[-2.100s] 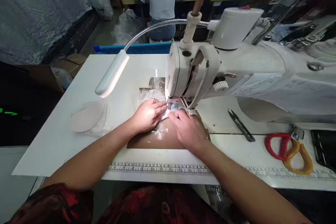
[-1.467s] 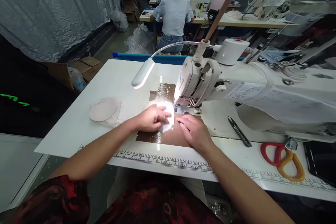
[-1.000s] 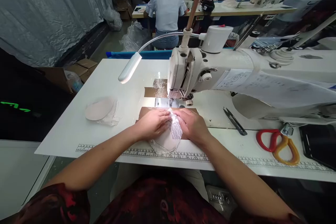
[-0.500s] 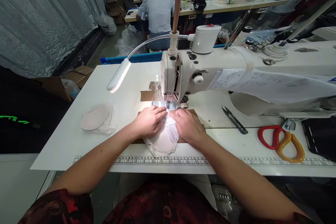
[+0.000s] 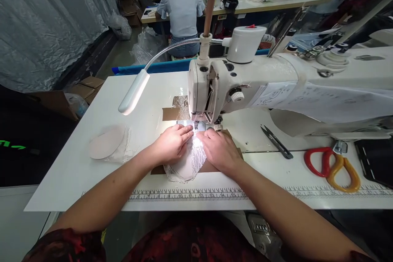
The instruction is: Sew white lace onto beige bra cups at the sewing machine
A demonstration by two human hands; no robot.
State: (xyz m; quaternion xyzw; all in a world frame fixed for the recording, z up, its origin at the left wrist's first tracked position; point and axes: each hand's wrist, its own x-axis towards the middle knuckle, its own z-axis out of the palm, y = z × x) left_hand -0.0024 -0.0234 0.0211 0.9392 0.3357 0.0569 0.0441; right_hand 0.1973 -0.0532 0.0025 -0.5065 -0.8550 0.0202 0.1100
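Observation:
A rounded white lace piece with a pale pink backing lies on the bed of the sewing machine, its top edge at the presser foot. My left hand grips its left side, fingertips pressed together just in front of the foot. On the other side, my right hand holds the lace edge with bent fingers. Both hands hide part of the piece. Brown tape is stuck to the table behind it. Another pale pink oval pad with lace rests farther left.
Thread snips and scissors with red and yellow handles lie to the right, near a dark flat object. A printed ruler runs along the front edge. A lamp overhangs the left side. A person sits ahead.
The view has shifted slightly. Both hands stay on the lace piece, which seems to have turned a little and slid closer to the presser foot.

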